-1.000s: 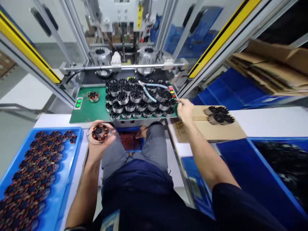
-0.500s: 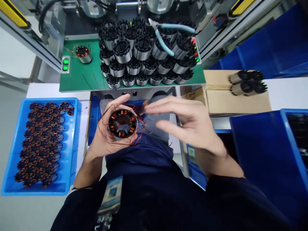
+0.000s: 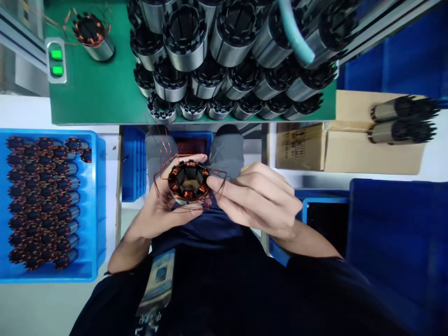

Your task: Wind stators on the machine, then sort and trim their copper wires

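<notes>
My left hand (image 3: 161,205) is wrapped round a motor stator (image 3: 189,198), a ring with black slots and copper windings, held above my lap with its open end up. Loose copper wires (image 3: 161,175) stick out around its rim. At the stator's right side, my right hand (image 3: 259,198) is closed, thumb and forefinger pinching copper wire close to the rim. Its other fingers are curled in. Which strand it grips is too fine to make out.
Bare stators (image 3: 185,37) are stacked on a green bench (image 3: 119,102), with a cutter handle (image 3: 297,35) on top. One wound stator (image 3: 93,37) stands left. A blue tray (image 3: 100,210) holds wound stators. More stators (image 3: 402,119) lie on a cardboard box (image 3: 374,151).
My right hand, open and apart before, has moved left to the stator and closed on wire at its rim. The stator stays in my left hand. The view has shifted closer to the bench.
</notes>
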`<action>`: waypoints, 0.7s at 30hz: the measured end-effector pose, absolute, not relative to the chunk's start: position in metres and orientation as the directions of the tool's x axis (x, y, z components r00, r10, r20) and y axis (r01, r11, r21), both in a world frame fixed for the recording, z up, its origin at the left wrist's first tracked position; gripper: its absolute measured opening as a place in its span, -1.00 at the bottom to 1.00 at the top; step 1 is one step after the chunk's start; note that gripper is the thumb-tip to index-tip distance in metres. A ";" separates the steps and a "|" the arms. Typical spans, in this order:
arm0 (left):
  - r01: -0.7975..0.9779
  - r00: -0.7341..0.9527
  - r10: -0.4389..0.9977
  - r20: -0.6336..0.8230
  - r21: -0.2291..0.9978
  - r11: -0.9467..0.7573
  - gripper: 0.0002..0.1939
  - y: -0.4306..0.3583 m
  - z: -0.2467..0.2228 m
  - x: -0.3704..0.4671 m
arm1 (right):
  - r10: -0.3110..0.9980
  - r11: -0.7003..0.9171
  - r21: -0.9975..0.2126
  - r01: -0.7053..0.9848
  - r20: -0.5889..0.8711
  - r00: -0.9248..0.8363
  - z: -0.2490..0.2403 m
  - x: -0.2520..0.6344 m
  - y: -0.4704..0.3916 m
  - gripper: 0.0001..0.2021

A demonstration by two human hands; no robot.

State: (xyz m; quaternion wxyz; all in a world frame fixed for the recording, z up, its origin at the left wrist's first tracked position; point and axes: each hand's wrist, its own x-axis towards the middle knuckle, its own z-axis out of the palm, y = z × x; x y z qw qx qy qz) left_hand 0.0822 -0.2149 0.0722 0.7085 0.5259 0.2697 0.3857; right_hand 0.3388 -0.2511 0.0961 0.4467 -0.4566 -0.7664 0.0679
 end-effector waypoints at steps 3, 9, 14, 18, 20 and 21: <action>-0.318 0.553 0.833 0.030 0.931 0.177 -0.21 -0.213 0.065 0.088 | 0.708 0.639 -0.402 0.656 0.641 -0.296 0.103 0.344 -0.240 -0.30; -0.425 0.578 0.813 -0.072 0.824 0.375 -0.37 -0.214 0.058 0.097 | 0.754 0.621 -0.349 0.702 0.511 -0.412 0.111 0.355 -0.232 -0.37; -0.411 0.595 0.789 -0.149 0.788 0.459 -0.39 -0.216 0.050 0.097 | 0.761 0.596 -0.279 0.753 0.495 -0.419 0.101 0.358 -0.227 -0.43; -0.335 0.567 0.796 -0.210 0.824 0.456 -0.41 -0.217 0.043 0.097 | 0.748 0.622 -0.294 0.726 0.495 -0.442 0.104 0.362 -0.223 -0.65; -0.291 0.466 0.872 -0.151 0.904 0.312 -0.47 -0.217 0.039 0.098 | 0.759 0.632 -0.371 0.681 0.477 -0.444 0.109 0.366 -0.221 -0.75; -0.256 0.404 0.909 -0.105 0.941 0.222 -0.46 -0.216 0.037 0.099 | 0.771 0.630 -0.441 0.640 0.451 -0.449 0.111 0.368 -0.220 -0.80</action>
